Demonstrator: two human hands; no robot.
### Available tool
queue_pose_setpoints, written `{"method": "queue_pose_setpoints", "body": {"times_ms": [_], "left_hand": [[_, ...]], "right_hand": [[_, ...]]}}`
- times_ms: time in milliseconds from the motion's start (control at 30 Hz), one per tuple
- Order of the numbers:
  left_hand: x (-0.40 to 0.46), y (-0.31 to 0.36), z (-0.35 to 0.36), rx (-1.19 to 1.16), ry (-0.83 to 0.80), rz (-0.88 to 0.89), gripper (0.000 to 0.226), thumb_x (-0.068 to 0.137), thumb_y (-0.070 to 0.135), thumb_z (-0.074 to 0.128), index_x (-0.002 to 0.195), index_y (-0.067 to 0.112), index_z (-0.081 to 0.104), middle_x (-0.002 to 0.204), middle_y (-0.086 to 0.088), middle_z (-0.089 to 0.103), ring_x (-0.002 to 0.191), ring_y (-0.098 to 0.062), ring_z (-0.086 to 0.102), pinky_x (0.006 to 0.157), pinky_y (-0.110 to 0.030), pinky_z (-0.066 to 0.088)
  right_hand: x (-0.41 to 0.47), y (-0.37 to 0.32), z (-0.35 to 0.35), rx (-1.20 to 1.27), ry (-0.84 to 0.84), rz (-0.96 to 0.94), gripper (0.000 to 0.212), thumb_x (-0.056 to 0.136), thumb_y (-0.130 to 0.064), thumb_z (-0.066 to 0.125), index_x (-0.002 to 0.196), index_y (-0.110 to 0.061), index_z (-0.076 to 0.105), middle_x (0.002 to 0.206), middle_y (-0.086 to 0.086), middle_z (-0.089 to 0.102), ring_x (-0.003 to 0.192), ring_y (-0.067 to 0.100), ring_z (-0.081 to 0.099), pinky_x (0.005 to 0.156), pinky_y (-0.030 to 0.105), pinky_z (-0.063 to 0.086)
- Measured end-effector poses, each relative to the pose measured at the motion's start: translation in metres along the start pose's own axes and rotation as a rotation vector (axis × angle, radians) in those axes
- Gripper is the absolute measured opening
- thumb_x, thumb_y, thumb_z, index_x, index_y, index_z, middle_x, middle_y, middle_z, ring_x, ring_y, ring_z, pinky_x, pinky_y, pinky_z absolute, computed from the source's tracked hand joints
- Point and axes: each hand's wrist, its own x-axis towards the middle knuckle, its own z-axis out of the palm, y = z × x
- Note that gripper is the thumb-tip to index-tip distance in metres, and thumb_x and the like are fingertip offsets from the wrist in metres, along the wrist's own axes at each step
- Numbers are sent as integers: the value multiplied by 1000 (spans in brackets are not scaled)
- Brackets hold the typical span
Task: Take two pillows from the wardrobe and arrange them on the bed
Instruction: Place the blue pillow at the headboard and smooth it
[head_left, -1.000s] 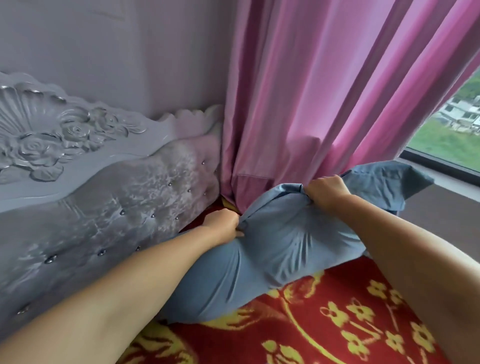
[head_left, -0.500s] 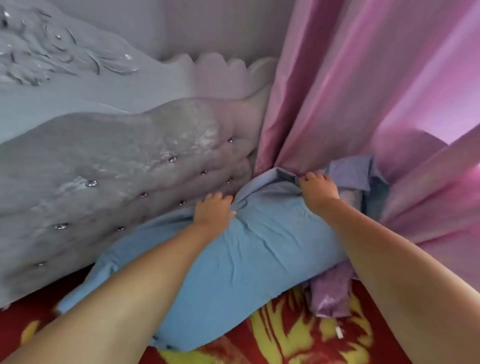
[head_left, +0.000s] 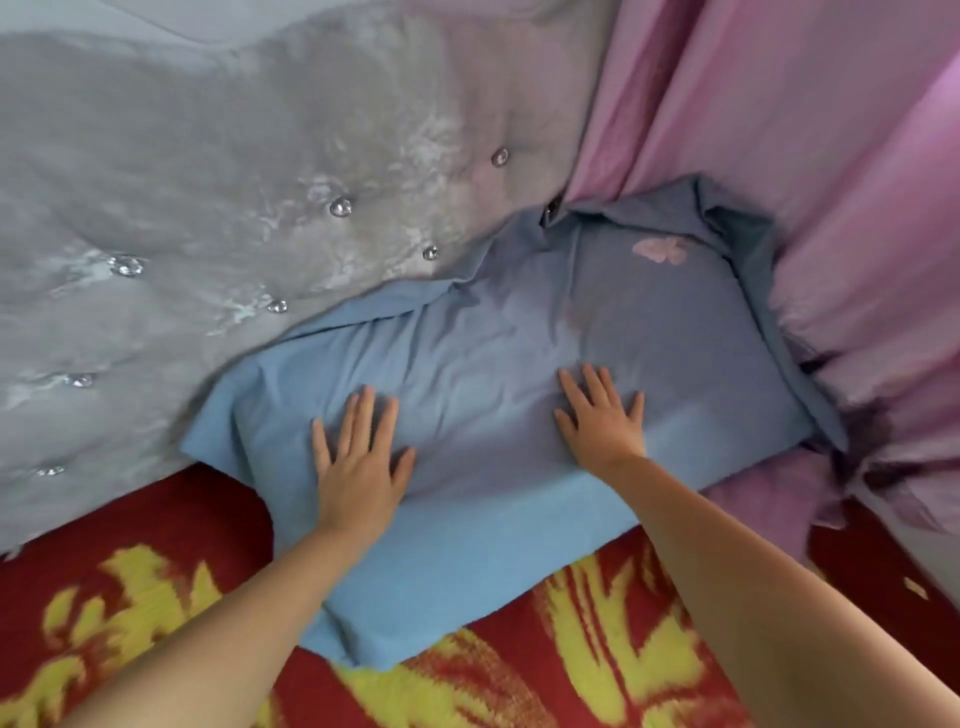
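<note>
Both hands let go of the far edge and went flat, so the blue pillow (head_left: 498, 395) lay on the red bedspread (head_left: 171, 551) against the grey headboard (head_left: 208, 197), pink curtain (head_left: 779, 130) right. Left hand (head_left: 361, 467) and right hand (head_left: 602, 426) pressed it, fingers spread wide.

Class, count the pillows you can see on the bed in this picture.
1: a blue pillow lies flat against the headboard, beside the pink curtain, under both hands. A second pillow is not in view.
</note>
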Motion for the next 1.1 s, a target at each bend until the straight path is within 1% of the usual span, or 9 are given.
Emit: {"method": "queue_pose_setpoints", "body": {"times_ms": [100,167,200,367,533,667,833,967,1100], "left_hand": [[-27,-10,-5,-311,-40,-575,87,85,48,60,151,10,18,158,-22,14,145,-36,19,112,-61,18],[-31,-14,-7,-597,-41,-908,102,80,52,64,152,11,6,157,-24,12,144,-37,18,111,-57,23],[-31,-17,-6,-689,-28,-960,104,78,53,66,152,13,5,155,-24,19,142,-38,24,110,-53,27],[-33,-34,-4,-796,-93,-905,103,77,54,68,152,28,2,146,-23,41,128,-38,47,104,-40,38],[-32,33,2,-932,-98,-686,113,75,49,72,152,22,-6,153,-13,33,137,-25,40,113,-33,32],[-26,26,23,-760,-210,-757,106,82,43,68,152,13,-6,156,-21,21,141,-36,29,115,-39,26],[-25,-18,31,-833,-523,-920,105,80,55,64,149,34,-12,158,-8,19,140,-35,30,111,-53,33],[-5,4,-7,-374,-506,-706,96,84,54,59,153,24,0,154,-22,23,139,-39,29,111,-43,31],[26,45,-72,-272,-467,-315,82,89,49,54,152,20,10,153,-19,26,141,-34,26,112,-43,30]], "right_hand": [[-34,14,1,239,31,271,68,96,-53,37,152,-33,4,162,0,-9,148,22,-11,112,65,7],[-53,17,8,425,6,433,75,93,-55,43,152,-35,2,161,-1,-15,148,26,-13,110,68,13],[-59,16,12,508,3,463,76,92,-55,46,152,-36,2,160,-2,-17,147,29,-13,111,68,14],[-64,6,25,723,97,386,72,94,-46,51,151,-37,8,160,0,-17,146,32,-15,117,50,11],[-55,6,13,614,196,249,67,96,-42,49,151,-34,13,162,-1,-7,148,31,-8,117,56,13],[-56,11,10,376,-60,150,63,96,-49,44,151,-37,17,162,-2,-9,148,28,-12,115,62,12],[-70,12,21,194,-172,74,63,98,-50,39,151,-39,7,160,-5,-16,147,25,-18,116,61,5],[-83,0,-3,132,-224,62,65,98,-48,38,152,-37,3,161,-2,-17,147,26,-18,115,63,4],[-89,-23,-67,-18,-205,-62,64,99,-49,34,152,-34,2,161,-1,-15,148,25,-15,113,63,2]]}}
